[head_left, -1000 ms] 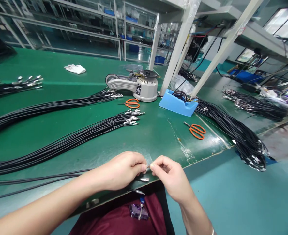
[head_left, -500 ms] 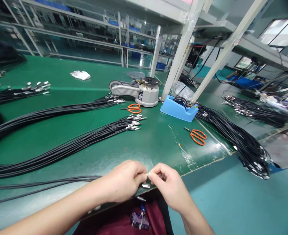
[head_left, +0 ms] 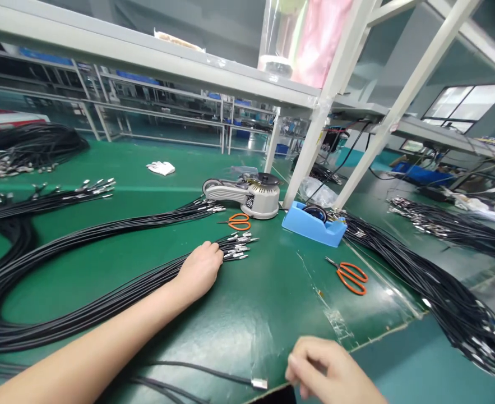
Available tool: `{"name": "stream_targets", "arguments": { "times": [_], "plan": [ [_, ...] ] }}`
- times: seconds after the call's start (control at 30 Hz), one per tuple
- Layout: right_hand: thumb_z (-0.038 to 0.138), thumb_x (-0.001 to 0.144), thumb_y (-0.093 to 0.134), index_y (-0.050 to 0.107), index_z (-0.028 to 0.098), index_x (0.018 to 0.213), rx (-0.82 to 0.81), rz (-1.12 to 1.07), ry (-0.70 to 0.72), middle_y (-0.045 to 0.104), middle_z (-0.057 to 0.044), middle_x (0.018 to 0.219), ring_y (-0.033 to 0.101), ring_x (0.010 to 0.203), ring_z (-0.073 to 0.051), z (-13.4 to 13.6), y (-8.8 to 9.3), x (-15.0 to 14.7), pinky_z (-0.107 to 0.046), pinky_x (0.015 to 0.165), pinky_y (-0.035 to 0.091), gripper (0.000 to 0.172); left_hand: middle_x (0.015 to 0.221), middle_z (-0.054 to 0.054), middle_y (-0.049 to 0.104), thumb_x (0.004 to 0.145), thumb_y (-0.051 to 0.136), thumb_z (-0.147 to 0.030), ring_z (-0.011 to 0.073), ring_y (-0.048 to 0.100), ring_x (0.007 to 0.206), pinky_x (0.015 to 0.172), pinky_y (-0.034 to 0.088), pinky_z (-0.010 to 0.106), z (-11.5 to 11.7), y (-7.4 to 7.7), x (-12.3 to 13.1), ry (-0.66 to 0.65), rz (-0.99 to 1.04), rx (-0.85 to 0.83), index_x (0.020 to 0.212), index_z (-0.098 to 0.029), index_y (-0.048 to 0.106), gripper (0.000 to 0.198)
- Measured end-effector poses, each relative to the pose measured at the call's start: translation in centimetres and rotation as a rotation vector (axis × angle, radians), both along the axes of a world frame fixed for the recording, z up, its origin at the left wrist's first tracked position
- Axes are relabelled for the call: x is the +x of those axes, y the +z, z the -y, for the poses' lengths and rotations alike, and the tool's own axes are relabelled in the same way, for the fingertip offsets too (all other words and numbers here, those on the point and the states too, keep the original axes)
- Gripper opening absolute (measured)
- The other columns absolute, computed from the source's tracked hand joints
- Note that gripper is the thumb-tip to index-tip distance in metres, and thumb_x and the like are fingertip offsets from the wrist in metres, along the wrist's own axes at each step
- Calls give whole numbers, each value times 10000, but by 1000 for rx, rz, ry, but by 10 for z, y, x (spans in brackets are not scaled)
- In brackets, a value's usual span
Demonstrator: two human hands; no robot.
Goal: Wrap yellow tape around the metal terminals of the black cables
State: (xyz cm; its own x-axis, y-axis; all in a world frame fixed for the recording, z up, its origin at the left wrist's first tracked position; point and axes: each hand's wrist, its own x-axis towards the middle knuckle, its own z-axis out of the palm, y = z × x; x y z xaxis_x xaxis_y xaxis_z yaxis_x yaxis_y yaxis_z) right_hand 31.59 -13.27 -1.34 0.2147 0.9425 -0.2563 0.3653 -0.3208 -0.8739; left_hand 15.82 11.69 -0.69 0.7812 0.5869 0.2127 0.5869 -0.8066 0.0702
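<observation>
While the left hand (head_left: 200, 269) rests on the cable bundle (head_left: 104, 304) on the table (head_left: 272, 292), grip unclear, behind its metal tips (head_left: 241, 248), the right hand (head_left: 327, 373) hovers loosely curled, empty; tugging one cable could tangle neighbours.

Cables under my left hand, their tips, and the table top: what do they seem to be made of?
Cables: black, matte, bending in loose curves, so probably rubber or plastic jacketing. Tips: bright silvery glints, likely metal. Table top: green, smooth, semi-gloss with light reflections, probably a rubber or vinyl mat.
</observation>
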Motion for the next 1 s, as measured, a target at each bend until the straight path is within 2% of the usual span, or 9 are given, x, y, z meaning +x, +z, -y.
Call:
{"name": "stream_targets", "arguments": {
  "times": [0.1, 0.17, 0.27, 0.4, 0.6, 0.7, 0.83, 0.93, 1.0],
  "plan": [
    [410, 838, 511, 656, 188, 881, 90, -124, -73, 663, -44, 727, 598, 633, -162, -39, 11, 2, -274, 607, 456, 269, 789, 110, 616, 887, 390, -187, 235, 556, 814, 767, 422, 348, 4, 1, -2, 7, 5, 22, 729, -159, 635, 293],
    [394, 833, 524, 653, 164, 938, 184, -145, -117, 668, -53, 758, 595, 634, -154, -74, 15, 6, -270, 599, 457, 284, 779, 109, 628, 909, 349, -210, 234, 568, 785, 750, 433, 356, 9, 3, -6, 26, 17, 30, 781, -151, 641, 324],
    [371, 780, 592, 670, 139, 900, 283, -146, -217, 672, -61, 789, 593, 651, -147, -128, 23, 13, -261, 589, 451, 272, 822, 114, 645, 928, 309, -223, 242, 586, 807, 757, 442, 366, 17, 4, -12, 55, 50, 36, 867, -140, 633, 340],
    [308, 695, 672, 668, 126, 676, 283, -210, -136, 642, -22, 631, 563, 562, -121, -174, 33, 17, -242, 545, 444, 183, 895, 83, 650, 920, 340, -216, 207, 599, 856, 782, 456, 323, 27, 4, -16, 92, 202, -49, 911, -163, 603, 269],
    [314, 632, 732, 651, 142, 711, 327, -328, -73, 622, 18, 617, 545, 557, -106, -181, 17, 11, -239, 581, 444, 206, 1012, 41, 657, 869, 445, -223, 173, 608, 917, 826, 463, 291, 30, 5, 4, 13, 492, -340, 1079, -216, 582, 251],
    [328, 631, 735, 632, 143, 701, 347, -367, -80, 619, 15, 598, 540, 534, -110, -181, 7, 7, -248, 573, 444, 223, 919, 38, 678, 878, 419, -249, 182, 615, 872, 803, 461, 297, 27, 8, 12, 10, 486, -449, 958, -217, 654, 250],
    [296, 640, 741, 632, 144, 697, 409, -381, -118, 624, 13, 595, 544, 546, -109, -181, 3, 0, -239, 576, 432, 195, 847, 30, 694, 856, 435, -284, 198, 629, 826, 767, 464, 303, 22, 13, 5, 110, 460, -595, 824, -200, 665, 247],
    [288, 583, 794, 647, 134, 673, 398, -463, -146, 636, 6, 568, 557, 535, -114, -182, 4, -3, -235, 560, 431, 231, 733, 12, 681, 830, 440, -278, 198, 638, 739, 698, 483, 297, 23, 8, -8, 188, 425, -681, 749, -192, 619, 215],
    [287, 520, 835, 660, 117, 651, 352, -569, -226, 645, -11, 559, 563, 506, -117, -189, 7, 3, -228, 518, 429, 277, 737, 14, 678, 829, 418, -255, 195, 641, 735, 685, 499, 294, 27, 0, -13, 197, 464, -647, 765, -199, 600, 201]
  ]
}}
